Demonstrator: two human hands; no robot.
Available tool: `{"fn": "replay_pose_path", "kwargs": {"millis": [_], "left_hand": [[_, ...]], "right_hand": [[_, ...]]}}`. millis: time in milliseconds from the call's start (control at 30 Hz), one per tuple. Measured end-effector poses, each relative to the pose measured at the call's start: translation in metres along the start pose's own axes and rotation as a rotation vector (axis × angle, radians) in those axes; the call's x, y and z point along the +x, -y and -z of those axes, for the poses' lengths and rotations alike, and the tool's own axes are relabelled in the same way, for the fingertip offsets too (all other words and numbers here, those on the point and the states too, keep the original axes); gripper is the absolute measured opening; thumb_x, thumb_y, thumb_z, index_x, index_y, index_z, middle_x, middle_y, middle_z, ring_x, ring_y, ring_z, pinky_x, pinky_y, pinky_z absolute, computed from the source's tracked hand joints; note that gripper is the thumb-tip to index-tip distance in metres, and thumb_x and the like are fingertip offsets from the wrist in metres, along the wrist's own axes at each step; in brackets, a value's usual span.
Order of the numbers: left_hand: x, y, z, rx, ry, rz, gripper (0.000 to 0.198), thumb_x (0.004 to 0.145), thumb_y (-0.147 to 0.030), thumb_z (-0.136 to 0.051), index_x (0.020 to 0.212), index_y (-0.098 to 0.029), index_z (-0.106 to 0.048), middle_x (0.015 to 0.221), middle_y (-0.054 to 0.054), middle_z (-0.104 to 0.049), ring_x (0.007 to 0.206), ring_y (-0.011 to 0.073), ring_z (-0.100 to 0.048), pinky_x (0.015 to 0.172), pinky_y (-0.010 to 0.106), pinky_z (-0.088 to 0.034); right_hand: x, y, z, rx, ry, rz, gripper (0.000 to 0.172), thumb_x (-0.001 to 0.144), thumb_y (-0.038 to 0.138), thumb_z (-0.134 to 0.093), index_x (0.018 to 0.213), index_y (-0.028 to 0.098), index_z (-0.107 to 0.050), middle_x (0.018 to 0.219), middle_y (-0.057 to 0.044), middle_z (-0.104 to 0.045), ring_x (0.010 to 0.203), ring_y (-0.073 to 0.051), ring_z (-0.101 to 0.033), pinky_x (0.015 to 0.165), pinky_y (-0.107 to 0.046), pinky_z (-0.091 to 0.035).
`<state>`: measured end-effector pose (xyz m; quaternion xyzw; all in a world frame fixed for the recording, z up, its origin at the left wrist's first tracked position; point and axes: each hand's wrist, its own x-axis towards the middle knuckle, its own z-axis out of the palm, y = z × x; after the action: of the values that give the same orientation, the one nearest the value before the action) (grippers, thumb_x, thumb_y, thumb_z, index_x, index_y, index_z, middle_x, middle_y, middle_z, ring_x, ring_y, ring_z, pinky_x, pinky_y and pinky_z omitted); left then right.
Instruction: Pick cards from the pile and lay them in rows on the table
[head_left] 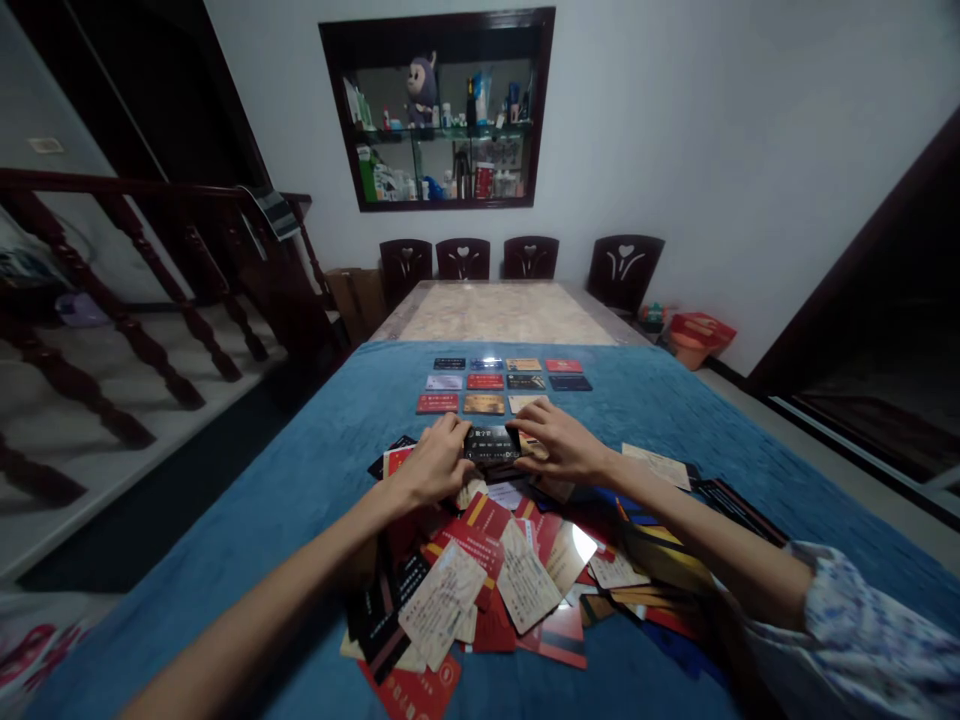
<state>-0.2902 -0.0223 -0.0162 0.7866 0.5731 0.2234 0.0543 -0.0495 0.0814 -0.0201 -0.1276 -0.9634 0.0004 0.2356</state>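
Observation:
A black card (492,446) with white print is held level between my two hands, just above the near pile. My left hand (441,455) pinches its left end, and my right hand (553,440) grips its right end. Under and in front of my hands lies a loose heap of cards (480,545), red, cream, black and blue, overlapping at many angles. Beyond the held card, several cards lie in neat rows, among them a red card (437,403), a gold card (484,403) and a white card (527,403), which my right fingers partly cover.
A blue cloth (322,430) covers the near part of the long table (517,305). Dark chairs (531,258) stand at its far end. Railings (150,250) run along the left; an orange bin (690,340) is on the floor at right.

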Motion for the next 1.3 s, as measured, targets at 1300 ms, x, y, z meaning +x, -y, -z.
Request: {"fn": "replay_pose_path", "kwargs": {"millis": [1300], "left_hand": [[0.131,0.15,0.028,0.201,0.136,0.129,0.047,0.075,-0.026,-0.064,0.121,-0.017,-0.065,0.117,0.009,-0.064,0.11,0.0261,-0.061,0.1,0.036,-0.05]], "right_hand": [[0.157,-0.1,-0.041,-0.093,0.349,-0.246,0.046,0.086,0.046,-0.067,0.121,0.016,-0.069,0.121,-0.015,-0.063,0.11,-0.03,-0.049,0.083,-0.036,-0.042]]}}
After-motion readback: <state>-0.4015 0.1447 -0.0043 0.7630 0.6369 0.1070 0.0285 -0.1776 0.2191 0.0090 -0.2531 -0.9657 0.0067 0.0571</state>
